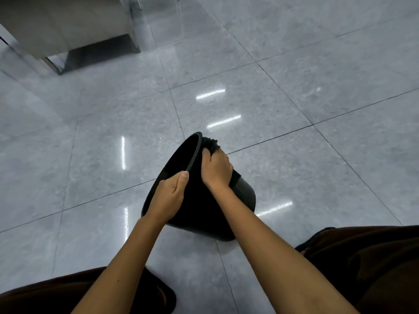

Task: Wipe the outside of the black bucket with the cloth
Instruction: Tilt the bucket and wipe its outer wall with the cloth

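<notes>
1. Head view: the black bucket (204, 207) is seen tipped on its side on the tiled floor (294, 87), away from any edge.
2. Its rim is pinched by the left hand (169, 198).
3. A dark cloth (212, 145) is pressed to the outer wall by the closed right hand (216, 169).
4. The bucket is judged light, stiff and smooth, best steadied at the rim; the cloth is soft.

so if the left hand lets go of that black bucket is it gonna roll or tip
Probably. The black bucket is tilted on the floor, steadied at its rim by the left hand. Its round, tapered wall would likely roll in a curve. It looks stiff under the right hand pressing the cloth.
</notes>
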`<state>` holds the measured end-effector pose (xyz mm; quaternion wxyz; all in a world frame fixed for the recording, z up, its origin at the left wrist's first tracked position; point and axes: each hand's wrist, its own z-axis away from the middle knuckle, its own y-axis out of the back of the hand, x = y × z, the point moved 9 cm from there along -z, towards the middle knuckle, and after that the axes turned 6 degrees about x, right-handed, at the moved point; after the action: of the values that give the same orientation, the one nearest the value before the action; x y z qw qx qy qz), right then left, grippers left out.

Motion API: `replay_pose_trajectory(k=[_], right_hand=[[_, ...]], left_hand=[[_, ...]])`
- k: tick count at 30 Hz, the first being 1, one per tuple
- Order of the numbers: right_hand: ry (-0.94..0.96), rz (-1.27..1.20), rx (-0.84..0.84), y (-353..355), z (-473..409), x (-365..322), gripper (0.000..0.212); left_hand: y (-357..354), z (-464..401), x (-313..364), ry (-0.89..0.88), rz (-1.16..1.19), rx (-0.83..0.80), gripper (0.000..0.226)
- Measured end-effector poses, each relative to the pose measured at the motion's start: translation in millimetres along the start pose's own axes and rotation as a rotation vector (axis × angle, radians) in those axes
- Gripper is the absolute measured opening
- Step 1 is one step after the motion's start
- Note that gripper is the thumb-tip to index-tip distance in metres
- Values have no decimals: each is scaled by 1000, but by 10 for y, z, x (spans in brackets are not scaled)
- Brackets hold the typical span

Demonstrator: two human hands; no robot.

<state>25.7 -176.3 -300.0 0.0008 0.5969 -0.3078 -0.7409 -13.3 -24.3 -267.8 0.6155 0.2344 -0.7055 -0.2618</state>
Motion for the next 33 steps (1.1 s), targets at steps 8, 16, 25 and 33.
replay_pose_trajectory(k=[8,16,25,33], right_hand=[[82,26,111,170,449,617,45],[-123,-32,150,168,446,750,42],[8,-79,156,205,646,910,48],[366,-135,68,185,745,351,53]], left_hand=[[160,-72,-393,372,9,-79,41],[-16,-273,87,185,-121,4,53],[58,-179,-50,191,-43,-1,60],[-116,-195,243,81,-46,-35,56]])
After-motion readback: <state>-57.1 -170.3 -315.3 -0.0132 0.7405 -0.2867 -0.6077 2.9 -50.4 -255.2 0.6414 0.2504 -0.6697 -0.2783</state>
